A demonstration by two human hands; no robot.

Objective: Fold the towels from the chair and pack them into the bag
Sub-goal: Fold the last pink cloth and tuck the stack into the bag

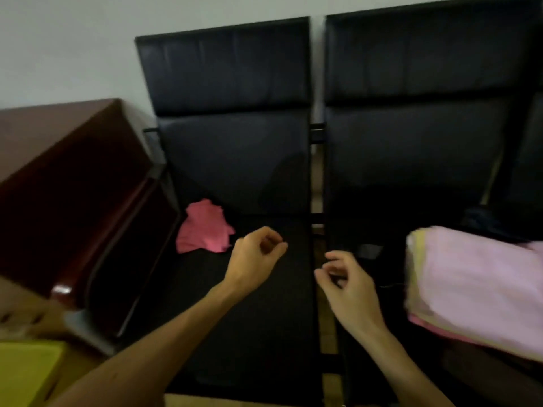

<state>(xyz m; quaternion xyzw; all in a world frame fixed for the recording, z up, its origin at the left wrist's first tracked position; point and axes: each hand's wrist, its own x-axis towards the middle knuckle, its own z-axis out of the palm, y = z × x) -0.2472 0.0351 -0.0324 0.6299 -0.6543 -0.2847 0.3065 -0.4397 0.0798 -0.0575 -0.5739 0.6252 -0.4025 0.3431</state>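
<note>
A crumpled pink towel (204, 227) lies at the back left of the left black chair's seat (235, 304). My left hand (254, 257) hovers just right of it, fingers loosely curled, holding nothing. My right hand (349, 289) hangs over the gap between the two chairs, fingers also loosely curled and empty. A stack of folded towels (476, 289), pale pink on top with yellow and pink layers beneath, rests on the right chair. No bag is clearly visible.
A dark red wooden cabinet (67, 201) stands left of the chairs. A yellow object (26, 371) sits at the bottom left corner. The right black chair (411, 142) has a dark item (482, 221) behind the stack. A pale wall is behind.
</note>
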